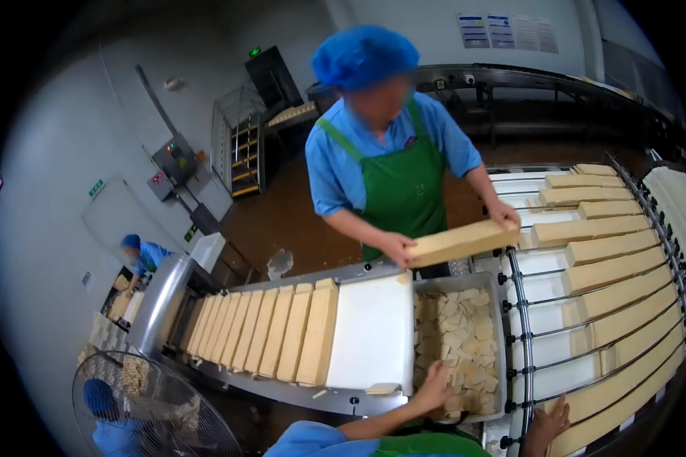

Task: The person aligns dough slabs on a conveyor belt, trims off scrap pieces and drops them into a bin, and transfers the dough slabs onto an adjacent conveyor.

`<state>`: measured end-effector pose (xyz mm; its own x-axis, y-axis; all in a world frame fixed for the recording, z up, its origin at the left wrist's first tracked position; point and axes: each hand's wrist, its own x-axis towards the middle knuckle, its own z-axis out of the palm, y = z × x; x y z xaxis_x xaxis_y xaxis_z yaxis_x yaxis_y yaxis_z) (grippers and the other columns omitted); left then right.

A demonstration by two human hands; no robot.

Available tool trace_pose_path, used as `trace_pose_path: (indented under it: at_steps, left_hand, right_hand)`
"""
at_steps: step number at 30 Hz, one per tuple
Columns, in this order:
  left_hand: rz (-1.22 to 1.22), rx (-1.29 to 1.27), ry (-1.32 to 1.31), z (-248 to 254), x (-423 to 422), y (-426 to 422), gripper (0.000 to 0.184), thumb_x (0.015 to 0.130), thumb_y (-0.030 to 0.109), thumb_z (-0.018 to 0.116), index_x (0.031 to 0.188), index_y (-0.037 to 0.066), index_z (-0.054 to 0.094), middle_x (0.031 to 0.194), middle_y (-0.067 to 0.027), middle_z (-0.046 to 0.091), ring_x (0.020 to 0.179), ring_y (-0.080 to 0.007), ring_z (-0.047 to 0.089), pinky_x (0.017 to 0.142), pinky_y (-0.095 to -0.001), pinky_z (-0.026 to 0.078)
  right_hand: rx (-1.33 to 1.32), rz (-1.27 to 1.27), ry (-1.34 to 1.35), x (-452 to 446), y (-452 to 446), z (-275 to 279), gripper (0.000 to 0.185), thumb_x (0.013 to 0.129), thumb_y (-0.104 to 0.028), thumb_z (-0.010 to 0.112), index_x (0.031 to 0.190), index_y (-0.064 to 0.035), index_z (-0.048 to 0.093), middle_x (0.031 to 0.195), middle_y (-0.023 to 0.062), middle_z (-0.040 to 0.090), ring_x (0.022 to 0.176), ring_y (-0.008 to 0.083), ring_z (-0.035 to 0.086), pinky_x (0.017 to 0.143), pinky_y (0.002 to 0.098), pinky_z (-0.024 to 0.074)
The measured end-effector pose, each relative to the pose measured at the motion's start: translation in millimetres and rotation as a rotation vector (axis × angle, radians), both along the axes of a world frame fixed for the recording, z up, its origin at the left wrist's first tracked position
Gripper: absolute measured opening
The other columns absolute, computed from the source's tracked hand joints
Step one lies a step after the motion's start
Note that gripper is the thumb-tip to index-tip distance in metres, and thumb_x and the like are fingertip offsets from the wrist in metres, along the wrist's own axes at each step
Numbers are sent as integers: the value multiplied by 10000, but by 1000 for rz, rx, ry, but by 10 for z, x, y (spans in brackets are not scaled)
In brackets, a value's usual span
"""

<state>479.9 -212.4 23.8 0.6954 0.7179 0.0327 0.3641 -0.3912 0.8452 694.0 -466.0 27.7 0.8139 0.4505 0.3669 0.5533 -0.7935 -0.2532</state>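
My left hand (pixel 434 387) is above a metal tray (pixel 503 385) of broken, thin tan pieces (pixel 465 335). Its fingers are loosely extended, and I see nothing in them. Beside the nearest lane of the rack on the right is my right hand (pixel 550 425), its fingers spread at the end of a long pale-tan stack (pixel 625 388). Whether it touches that stack I cannot tell. Across from me a co-worker (pixel 400 167) in a blue cap and green apron holds a similar long tan block (pixel 465 242) with both hands.
Several tan blocks (pixel 270 327) lie side by side on a belt (pixel 370 327) to the left. Rods (pixel 556 330) divide the lanes of blocks on the right. A caged fan (pixel 152 407) stands at lower left. Another person (pixel 141 255) works farther back.
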Motion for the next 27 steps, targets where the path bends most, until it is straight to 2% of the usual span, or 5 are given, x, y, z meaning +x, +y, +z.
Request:
trace_pose_path:
  at_steps: [6,10,13,20,27]
  left_hand:
    - [510,325,116,-211,-1077,431,549,804,161,624,1281,-30,430,1274,-283,409,1215,-430,359,1054,-509,259]
    - [1158,247,670,-354,-1950,618,873,732,364,735,1369,-28,285,1340,-328,290,1245,-475,283,1038,-545,255]
    - [1297,47,593,-101,-2382,674,917,698,373,762,1354,-35,269,1323,-321,302,1215,-466,317,1024,-528,286]
    - [1104,-19,292,-190,-2625,814,883,608,129,829,1277,-70,287,1180,-298,374,1114,-459,390,988,-463,347]
    - [978,-20,252,-93,-2602,903,855,614,215,845,1226,-71,321,1106,-293,409,1028,-459,458,894,-472,419]
  right_hand:
    - [60,382,-17,-199,383,597,236,649,-2,599,859,-106,621,1309,200,481,1212,402,428,879,526,329]
    - [33,481,6,-451,908,693,272,708,-27,594,969,-106,611,1274,155,511,1201,359,437,934,503,297]
    - [34,618,25,-636,1332,601,266,716,-50,605,976,-98,626,1271,143,517,1201,354,435,944,496,295]
    - [46,945,184,-1418,2615,498,137,754,-121,606,861,-89,684,1244,138,536,1188,351,436,971,484,289]
    - [-37,1099,201,-2313,4152,-44,316,785,-193,625,1077,-71,637,1321,165,462,1243,345,364,1003,485,280]
